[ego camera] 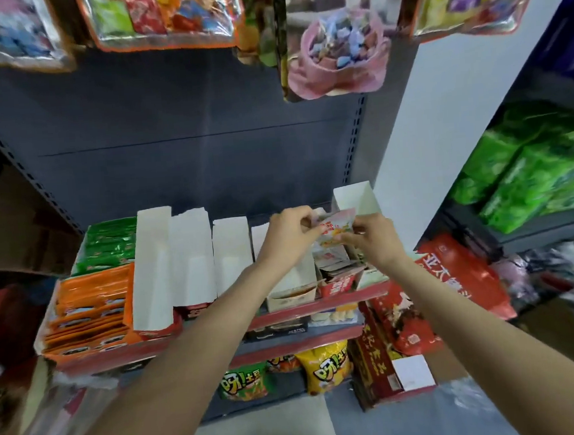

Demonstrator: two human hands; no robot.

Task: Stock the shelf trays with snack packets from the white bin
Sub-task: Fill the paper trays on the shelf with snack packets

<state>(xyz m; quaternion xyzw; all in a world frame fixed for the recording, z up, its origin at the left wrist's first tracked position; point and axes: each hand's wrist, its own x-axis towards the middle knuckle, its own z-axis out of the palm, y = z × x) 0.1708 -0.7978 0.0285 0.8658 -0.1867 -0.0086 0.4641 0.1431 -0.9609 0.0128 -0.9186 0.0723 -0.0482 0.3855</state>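
A small white-and-red snack packet (335,228) is held between both hands above the rightmost shelf tray (335,284). My left hand (289,239) pinches its left edge and my right hand (371,240) pinches its right edge. That red-fronted tray holds more packets of the same kind (330,260). To its left stand several tall white cardboard trays (154,269), whose insides look bare. At the far left are trays of orange packets (91,301) and green packets (112,243). The white bin is not in view.
The shelf has a red front edge (320,305) and a dark grey back panel (186,139). Large bags of sweets (334,52) hang overhead. Below are yellow and green crisp bags (325,368), and red boxes (407,328) lean at the right. Green bags (533,177) fill a side shelf.
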